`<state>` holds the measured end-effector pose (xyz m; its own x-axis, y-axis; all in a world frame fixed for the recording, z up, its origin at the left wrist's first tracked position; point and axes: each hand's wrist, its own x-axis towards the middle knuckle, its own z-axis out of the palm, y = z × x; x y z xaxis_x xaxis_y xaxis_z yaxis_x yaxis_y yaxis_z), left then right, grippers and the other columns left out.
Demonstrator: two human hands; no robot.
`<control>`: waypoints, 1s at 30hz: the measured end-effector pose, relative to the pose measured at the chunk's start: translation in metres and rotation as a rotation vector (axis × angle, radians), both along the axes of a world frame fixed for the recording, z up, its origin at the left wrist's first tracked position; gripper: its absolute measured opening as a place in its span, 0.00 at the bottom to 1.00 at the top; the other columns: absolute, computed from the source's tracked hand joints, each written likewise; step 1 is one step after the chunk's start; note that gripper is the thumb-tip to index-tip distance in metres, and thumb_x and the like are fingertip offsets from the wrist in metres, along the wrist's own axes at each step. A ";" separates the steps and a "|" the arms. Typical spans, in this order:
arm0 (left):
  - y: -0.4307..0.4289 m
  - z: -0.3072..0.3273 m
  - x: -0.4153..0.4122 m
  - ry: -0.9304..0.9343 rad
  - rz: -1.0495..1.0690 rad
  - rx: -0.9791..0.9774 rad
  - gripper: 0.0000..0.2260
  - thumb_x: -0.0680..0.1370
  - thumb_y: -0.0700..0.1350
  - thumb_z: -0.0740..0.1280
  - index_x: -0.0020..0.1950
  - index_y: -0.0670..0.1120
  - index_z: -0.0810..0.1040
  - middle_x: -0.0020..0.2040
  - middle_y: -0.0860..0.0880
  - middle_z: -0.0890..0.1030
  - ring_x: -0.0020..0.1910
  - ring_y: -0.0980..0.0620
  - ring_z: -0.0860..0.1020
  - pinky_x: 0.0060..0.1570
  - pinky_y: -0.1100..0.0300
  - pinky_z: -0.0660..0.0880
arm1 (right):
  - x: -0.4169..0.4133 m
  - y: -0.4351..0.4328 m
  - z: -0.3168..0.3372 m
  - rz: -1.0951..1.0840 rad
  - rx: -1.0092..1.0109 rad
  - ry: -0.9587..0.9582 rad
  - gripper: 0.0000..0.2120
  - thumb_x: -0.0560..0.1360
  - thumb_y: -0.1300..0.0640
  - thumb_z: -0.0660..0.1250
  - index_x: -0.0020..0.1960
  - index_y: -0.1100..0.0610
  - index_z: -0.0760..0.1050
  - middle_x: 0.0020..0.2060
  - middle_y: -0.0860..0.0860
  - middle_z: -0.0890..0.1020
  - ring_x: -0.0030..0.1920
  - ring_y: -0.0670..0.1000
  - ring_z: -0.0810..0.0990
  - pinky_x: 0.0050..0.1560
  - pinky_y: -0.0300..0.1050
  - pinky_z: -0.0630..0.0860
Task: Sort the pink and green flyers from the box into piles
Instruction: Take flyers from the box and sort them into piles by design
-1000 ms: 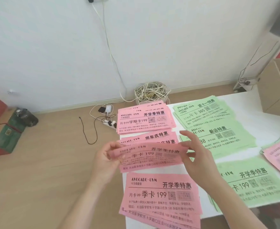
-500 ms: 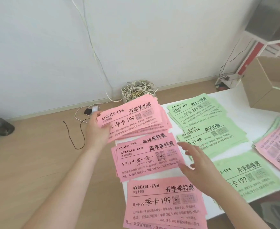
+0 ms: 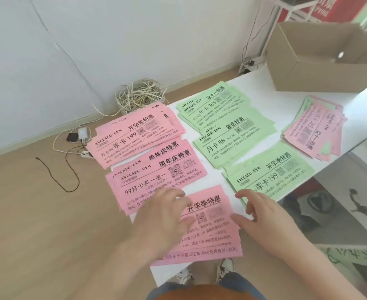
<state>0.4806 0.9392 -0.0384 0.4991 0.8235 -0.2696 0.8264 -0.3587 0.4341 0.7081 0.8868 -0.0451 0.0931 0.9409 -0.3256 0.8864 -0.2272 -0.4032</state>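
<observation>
Three pink flyer piles lie in a column on the white table (image 3: 254, 83): a far pile (image 3: 132, 137), a middle pile (image 3: 156, 176) and a near pile (image 3: 213, 226). To their right lie three green piles: far (image 3: 213, 102), middle (image 3: 232, 139), near (image 3: 271, 176). My left hand (image 3: 165, 217) hovers flat over the near pink pile's left part, fingers spread and holding nothing. My right hand (image 3: 262, 215) is spread open at that pile's right edge, just below the near green pile. The open cardboard box (image 3: 321, 68) stands at the far right.
A mixed pink and green stack (image 3: 314, 131) lies at the table's right, in front of the box. On the wooden floor to the left are a coil of white cable (image 3: 139, 96), a charger (image 3: 82, 134) and a dark cord (image 3: 59, 176). A white rack (image 3: 264, 29) stands behind.
My left hand laid the pink flyer on the far pink pile, let go, and came back to the near pink pile. My right hand moved down to that pile's right edge.
</observation>
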 end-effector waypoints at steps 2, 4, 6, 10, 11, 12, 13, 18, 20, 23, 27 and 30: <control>-0.024 -0.013 0.015 0.188 -0.071 -0.034 0.32 0.77 0.65 0.57 0.76 0.53 0.55 0.78 0.53 0.52 0.75 0.51 0.50 0.74 0.52 0.54 | 0.002 -0.016 -0.004 -0.040 -0.047 0.005 0.21 0.76 0.41 0.62 0.66 0.43 0.62 0.37 0.43 0.75 0.39 0.39 0.72 0.36 0.34 0.67; -0.034 -0.020 0.021 0.277 -0.064 -0.018 0.40 0.75 0.68 0.57 0.78 0.50 0.45 0.79 0.49 0.42 0.76 0.47 0.44 0.75 0.49 0.48 | -0.003 -0.030 -0.012 -0.044 -0.114 0.052 0.24 0.76 0.41 0.62 0.69 0.41 0.58 0.38 0.43 0.77 0.40 0.39 0.75 0.38 0.36 0.71; -0.038 -0.024 0.023 0.335 -0.079 0.012 0.44 0.75 0.69 0.58 0.78 0.48 0.39 0.78 0.46 0.40 0.77 0.45 0.42 0.74 0.47 0.46 | -0.011 -0.039 -0.021 -0.085 -0.147 0.222 0.28 0.74 0.46 0.68 0.69 0.40 0.58 0.40 0.42 0.80 0.42 0.40 0.78 0.46 0.42 0.76; -0.040 -0.028 0.028 0.381 -0.135 0.084 0.44 0.75 0.68 0.57 0.77 0.45 0.37 0.78 0.41 0.43 0.76 0.41 0.45 0.75 0.46 0.49 | -0.016 -0.045 -0.025 -0.315 -0.033 0.637 0.31 0.70 0.66 0.72 0.65 0.42 0.66 0.38 0.47 0.84 0.40 0.48 0.83 0.48 0.46 0.79; -0.041 -0.029 0.028 0.388 -0.142 0.092 0.42 0.76 0.67 0.56 0.77 0.45 0.38 0.78 0.40 0.43 0.76 0.40 0.45 0.75 0.46 0.49 | -0.015 -0.045 -0.023 -0.333 -0.011 0.705 0.32 0.70 0.67 0.72 0.65 0.42 0.67 0.39 0.48 0.85 0.41 0.49 0.83 0.47 0.44 0.80; -0.042 -0.029 0.029 0.391 -0.140 0.092 0.40 0.77 0.65 0.55 0.77 0.45 0.39 0.78 0.40 0.45 0.76 0.40 0.46 0.75 0.47 0.49 | -0.015 -0.046 -0.021 -0.337 0.002 0.740 0.32 0.70 0.67 0.72 0.65 0.41 0.67 0.39 0.48 0.85 0.41 0.49 0.83 0.46 0.42 0.79; -0.044 -0.029 0.030 0.389 -0.135 0.094 0.38 0.78 0.63 0.54 0.78 0.45 0.41 0.78 0.40 0.47 0.76 0.41 0.47 0.75 0.48 0.49 | -0.014 -0.046 -0.020 -0.333 0.017 0.736 0.32 0.71 0.66 0.73 0.65 0.40 0.67 0.39 0.48 0.85 0.41 0.48 0.83 0.46 0.40 0.78; -0.038 -0.023 0.023 -0.031 0.237 0.112 0.13 0.81 0.49 0.56 0.64 0.47 0.69 0.54 0.48 0.79 0.52 0.47 0.77 0.49 0.55 0.71 | -0.003 -0.045 -0.030 -0.334 0.076 0.472 0.23 0.74 0.59 0.71 0.65 0.45 0.71 0.35 0.44 0.83 0.39 0.39 0.79 0.41 0.35 0.72; -0.034 -0.021 0.013 -0.261 0.535 0.054 0.10 0.81 0.46 0.59 0.61 0.46 0.73 0.49 0.50 0.80 0.48 0.48 0.77 0.44 0.59 0.68 | 0.000 -0.045 -0.032 -0.300 0.082 0.403 0.20 0.76 0.57 0.68 0.66 0.47 0.71 0.35 0.42 0.82 0.40 0.39 0.78 0.42 0.38 0.73; -0.038 -0.018 0.001 -0.444 0.760 0.130 0.07 0.80 0.44 0.63 0.57 0.47 0.76 0.49 0.54 0.81 0.49 0.51 0.77 0.42 0.63 0.68 | 0.003 -0.045 -0.032 -0.227 0.077 0.333 0.18 0.78 0.56 0.65 0.67 0.49 0.71 0.38 0.39 0.79 0.40 0.37 0.75 0.43 0.39 0.70; -0.048 -0.002 -0.004 -0.549 0.913 0.275 0.06 0.79 0.45 0.66 0.45 0.55 0.74 0.39 0.60 0.79 0.42 0.51 0.78 0.39 0.59 0.72 | 0.007 -0.039 -0.037 -0.178 0.085 0.324 0.17 0.79 0.55 0.64 0.67 0.51 0.72 0.40 0.40 0.79 0.39 0.40 0.76 0.39 0.39 0.68; -0.059 -0.001 0.005 -0.363 0.833 0.395 0.02 0.79 0.47 0.65 0.47 0.54 0.76 0.36 0.57 0.80 0.38 0.49 0.76 0.40 0.55 0.72 | 0.007 -0.034 -0.036 -0.148 0.102 0.352 0.17 0.79 0.56 0.63 0.68 0.52 0.71 0.39 0.42 0.80 0.39 0.43 0.78 0.39 0.40 0.71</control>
<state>0.4855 0.8799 -0.0390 -0.2826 0.9467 0.1547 0.7206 0.1031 0.6857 0.7149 0.8528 -0.0814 0.1297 0.9549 -0.2671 0.6506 -0.2853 -0.7039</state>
